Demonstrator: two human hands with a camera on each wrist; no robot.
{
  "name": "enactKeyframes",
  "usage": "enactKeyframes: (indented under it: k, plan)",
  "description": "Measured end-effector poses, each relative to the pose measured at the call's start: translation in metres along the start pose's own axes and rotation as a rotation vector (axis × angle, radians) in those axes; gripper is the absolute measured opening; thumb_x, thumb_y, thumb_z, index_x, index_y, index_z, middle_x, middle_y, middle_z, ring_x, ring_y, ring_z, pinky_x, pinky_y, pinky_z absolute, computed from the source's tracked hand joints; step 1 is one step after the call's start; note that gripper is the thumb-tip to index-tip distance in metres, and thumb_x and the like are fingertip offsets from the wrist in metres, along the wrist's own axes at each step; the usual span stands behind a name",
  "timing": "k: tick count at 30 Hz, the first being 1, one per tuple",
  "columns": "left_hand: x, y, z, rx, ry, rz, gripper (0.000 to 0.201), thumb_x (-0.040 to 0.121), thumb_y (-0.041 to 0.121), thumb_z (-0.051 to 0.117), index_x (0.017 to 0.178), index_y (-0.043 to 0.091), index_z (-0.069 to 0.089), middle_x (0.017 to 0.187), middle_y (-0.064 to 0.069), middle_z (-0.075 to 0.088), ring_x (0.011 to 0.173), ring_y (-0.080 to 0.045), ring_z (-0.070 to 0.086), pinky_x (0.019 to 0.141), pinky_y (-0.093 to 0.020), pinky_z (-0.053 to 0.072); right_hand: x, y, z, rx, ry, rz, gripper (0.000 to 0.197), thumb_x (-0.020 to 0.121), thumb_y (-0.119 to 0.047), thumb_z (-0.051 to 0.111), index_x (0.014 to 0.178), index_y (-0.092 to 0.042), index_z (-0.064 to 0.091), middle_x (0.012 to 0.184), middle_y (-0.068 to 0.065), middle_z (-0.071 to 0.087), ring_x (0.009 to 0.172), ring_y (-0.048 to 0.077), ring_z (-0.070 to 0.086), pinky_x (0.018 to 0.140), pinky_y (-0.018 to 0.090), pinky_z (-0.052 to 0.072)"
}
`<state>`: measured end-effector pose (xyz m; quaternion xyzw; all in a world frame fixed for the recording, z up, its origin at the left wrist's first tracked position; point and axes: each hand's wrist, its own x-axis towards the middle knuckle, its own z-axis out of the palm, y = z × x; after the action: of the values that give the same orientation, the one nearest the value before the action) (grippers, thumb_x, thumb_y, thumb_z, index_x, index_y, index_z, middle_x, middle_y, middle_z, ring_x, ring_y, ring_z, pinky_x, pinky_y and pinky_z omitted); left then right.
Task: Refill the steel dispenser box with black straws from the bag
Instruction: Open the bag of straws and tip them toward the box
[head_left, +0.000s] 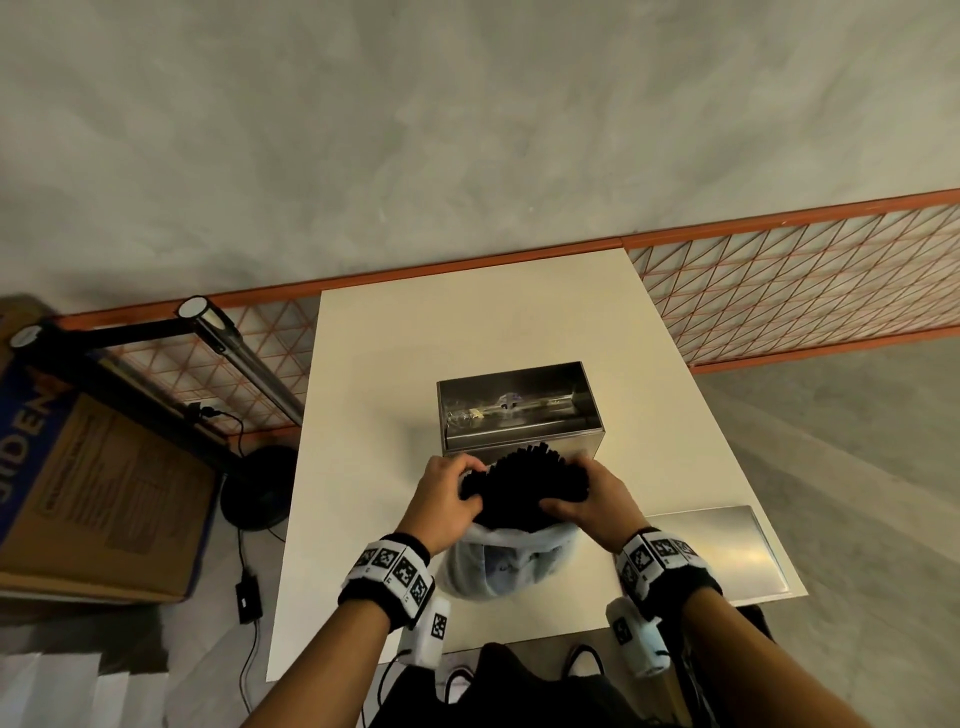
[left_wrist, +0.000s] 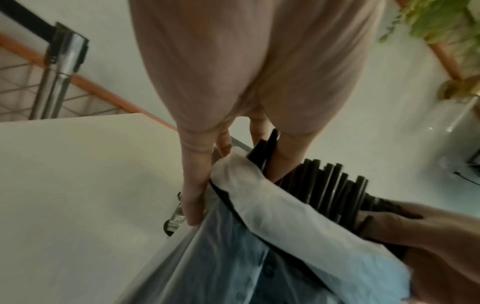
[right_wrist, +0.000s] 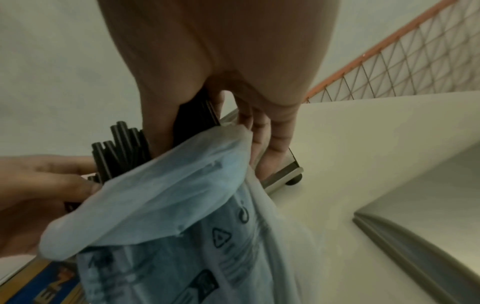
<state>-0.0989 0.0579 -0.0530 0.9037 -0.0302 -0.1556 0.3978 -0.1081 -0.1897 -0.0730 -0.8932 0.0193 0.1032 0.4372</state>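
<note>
A person's left hand (head_left: 447, 493) and right hand (head_left: 592, 501) clasp a thick bundle of black plastic straws (head_left: 524, 480) from either side, fingers curled round the mass where it rises from the mouth of a translucent bluish-white plastic bag (head_left: 498, 564). The bag stands on a pale rectangular table (head_left: 374, 415), between the wrists and near the table's front edge. In the left wrist view the left hand's fingers (left_wrist: 193, 185) run down beside the bag's folded rim (left_wrist: 272, 205), with the straw ends (left_wrist: 335, 185) fanned just past it. In the right wrist view the right thumb presses into the straws (right_wrist: 119, 148) while the other fingers (right_wrist: 270, 144) lie behind the bag (right_wrist: 182, 205).

Directly behind the bundle stands the open rectangular steel dispenser box (head_left: 519, 410), its near wall partly hidden by the straws; its interior is too reflective to tell what it contains. A flat brushed-steel lid (head_left: 727, 551) lies at the table's right front corner, apart from the box.

Behind the table runs an orange-framed wire mesh fence (head_left: 800, 280). To the left stand a chrome stanchion post (head_left: 234, 358) with a round black base (head_left: 260, 488), and a brown cardboard carton with blue lettering (head_left: 88, 488).
</note>
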Motion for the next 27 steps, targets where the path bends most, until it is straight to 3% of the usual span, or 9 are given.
enactKeyframes:
  k: [5,8,10,12,15,17,19,23,27]
  plan:
    - [-0.004,0.009,0.000,0.032,-0.060,0.059,0.030,0.087,0.002,0.066,0.101,0.026,0.055,0.117,-0.001,0.058,0.106,-0.016,0.057,0.086,-0.019,0.037,-0.002,-0.010,-0.001,0.008,0.015,-0.155,0.030,0.074,-0.022,0.075,0.094,-0.023,0.052,0.093,-0.002,0.059,0.081,0.018,0.058,0.074,0.032,0.049]
    - [-0.006,0.011,-0.004,-0.007,0.032,0.116,0.033,0.086,-0.005,0.062,0.096,0.026,0.054,0.111,0.002,0.058,0.101,-0.014,0.057,0.086,-0.020,0.040,-0.004,-0.016,-0.002,-0.016,0.068,-0.228,0.033,0.075,-0.016,0.075,0.092,-0.025,0.049,0.093,-0.007,0.057,0.080,0.011,0.056,0.070,0.023,0.047]
    - [-0.007,0.011,-0.006,-0.027,0.086,0.123,0.036,0.086,-0.007,0.059,0.106,0.023,0.055,0.116,0.002,0.056,0.106,-0.014,0.057,0.093,-0.024,0.045,-0.004,-0.016,-0.002,-0.024,0.090,-0.224,0.034,0.075,-0.016,0.076,0.092,-0.026,0.048,0.094,-0.008,0.056,0.080,0.009,0.055,0.068,0.017,0.043]
    - [-0.008,0.008,-0.005,0.007,0.046,0.110,0.054,0.086,-0.003,0.063,0.132,0.021,0.049,0.134,0.000,0.047,0.123,-0.015,0.051,0.109,-0.028,0.042,-0.004,-0.012,-0.001,-0.034,0.086,-0.203,0.034,0.076,-0.017,0.075,0.093,-0.026,0.047,0.095,-0.007,0.056,0.080,0.012,0.055,0.068,0.015,0.041]
    - [-0.011,0.012,0.002,0.130,-0.069,0.165,0.100,0.080,0.027,0.075,0.160,0.028,0.015,0.158,0.003,0.022,0.145,-0.022,0.032,0.120,-0.037,0.035,-0.003,-0.008,0.005,-0.048,0.091,-0.173,0.032,0.076,-0.014,0.074,0.093,-0.021,0.048,0.094,-0.003,0.056,0.079,0.017,0.054,0.066,0.012,0.037]
    - [-0.013,0.021,0.012,0.335,-0.092,0.238,0.117,0.072,0.056,0.071,0.162,0.032,0.000,0.164,0.004,0.014,0.148,-0.025,0.025,0.118,-0.047,0.037,-0.002,-0.009,0.008,-0.054,0.100,-0.170,0.030,0.076,-0.012,0.073,0.094,-0.018,0.050,0.094,-0.002,0.055,0.078,0.018,0.053,0.065,0.011,0.036]
    - [-0.013,0.026,0.023,0.487,-0.077,0.254,0.128,0.068,0.067,0.074,0.162,0.033,-0.007,0.166,0.002,0.013,0.150,-0.025,0.023,0.118,-0.052,0.036,-0.002,-0.010,0.011,-0.073,0.080,-0.197,0.030,0.077,-0.011,0.073,0.095,-0.017,0.050,0.094,-0.004,0.053,0.077,0.016,0.053,0.065,0.011,0.036]
    - [0.001,0.028,0.037,0.535,0.010,0.194,0.133,0.066,0.067,0.081,0.162,0.032,-0.005,0.159,-0.001,0.025,0.141,-0.026,0.035,0.109,-0.050,0.045,-0.004,-0.008,0.013,-0.084,0.024,-0.267,0.032,0.075,-0.012,0.074,0.097,-0.016,0.051,0.096,-0.006,0.049,0.078,0.018,0.054,0.070,0.024,0.045]
    - [0.012,0.027,0.035,0.406,0.009,0.122,0.112,0.074,0.050,0.082,0.160,0.027,0.014,0.148,-0.003,0.035,0.136,-0.026,0.040,0.102,-0.045,0.051,-0.006,-0.001,0.001,-0.011,-0.033,-0.167,0.047,0.074,-0.031,0.078,0.111,-0.026,0.049,0.105,-0.007,0.058,0.091,0.015,0.059,0.079,0.029,0.048]
